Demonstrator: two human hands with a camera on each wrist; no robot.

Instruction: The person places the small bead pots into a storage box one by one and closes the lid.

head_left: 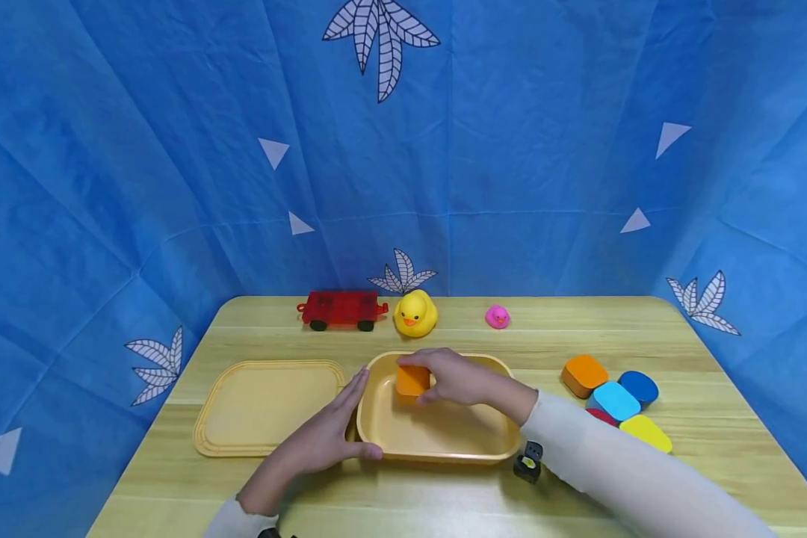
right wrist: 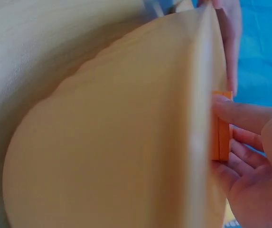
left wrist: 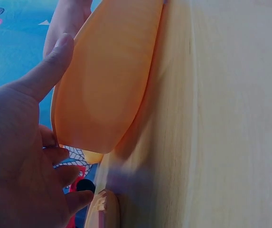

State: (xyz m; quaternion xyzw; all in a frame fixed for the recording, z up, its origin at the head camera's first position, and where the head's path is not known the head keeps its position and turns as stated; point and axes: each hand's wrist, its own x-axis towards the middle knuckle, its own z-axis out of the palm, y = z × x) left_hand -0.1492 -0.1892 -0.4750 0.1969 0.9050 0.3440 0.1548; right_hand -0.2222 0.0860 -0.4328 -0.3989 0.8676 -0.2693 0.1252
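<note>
A pale yellow plastic box point(head_left: 444, 444) stands without a cover at mid-table. Inside its left part, my right hand point(head_left: 453, 377) holds an orange block point(head_left: 413, 381) between thumb and fingers. The right wrist view shows a seam along that block point(right wrist: 220, 137), partly hidden by the box's rim. My left hand point(head_left: 326, 426) rests against the box's left end, its fingers along the rim and its thumb by the front corner. Seen from the left wrist, the thumb point(left wrist: 55, 64) lies at the rim with the fingers spread below.
A flat yellow lid point(head_left: 269, 407) lies left of the box. Behind stand a red toy wagon point(head_left: 341, 308), a yellow duck point(head_left: 415, 314) and a small pink duck point(head_left: 498, 317). Several coloured blocks point(head_left: 614, 401) cluster at right. A small black object point(head_left: 527, 463) sits by the box's front right corner.
</note>
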